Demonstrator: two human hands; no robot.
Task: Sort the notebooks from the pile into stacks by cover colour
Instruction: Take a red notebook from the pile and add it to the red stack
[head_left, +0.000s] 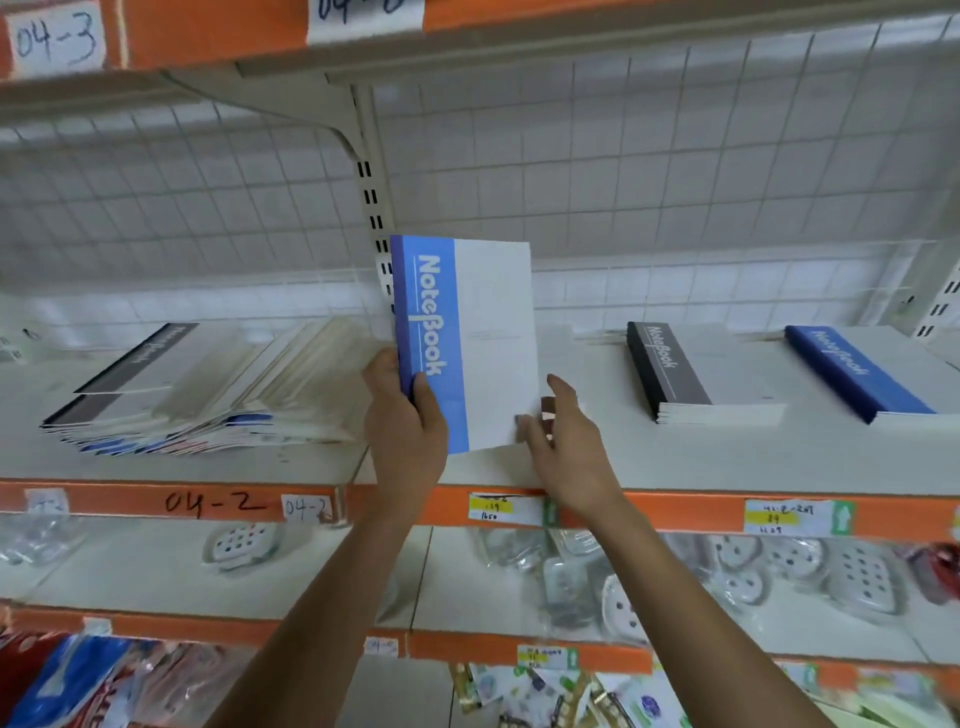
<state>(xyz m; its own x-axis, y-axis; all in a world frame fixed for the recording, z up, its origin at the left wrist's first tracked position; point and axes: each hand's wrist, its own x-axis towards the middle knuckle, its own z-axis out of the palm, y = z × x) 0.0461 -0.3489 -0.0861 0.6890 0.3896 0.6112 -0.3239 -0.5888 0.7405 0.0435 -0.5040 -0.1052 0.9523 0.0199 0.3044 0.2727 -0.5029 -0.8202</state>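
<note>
Left forearm (332, 597) and right forearm (691, 597) rise from the bottom edge to the middle shelf (675, 457), labelled 04-2. Left hand (405, 415) grips a blue notebook (467, 332) by the lower end of its spine, thumb curled over the front cover, holding it upright above the shelf between the pile (208, 395) on the left and the black stack (685, 374) on the right; the blue stack (872, 374) lies further right, apart from the black one. Right hand (566, 447) is open with fingers loosely spread at the notebook's lower right corner; blur hides whether the fingertips touch it.
</note>
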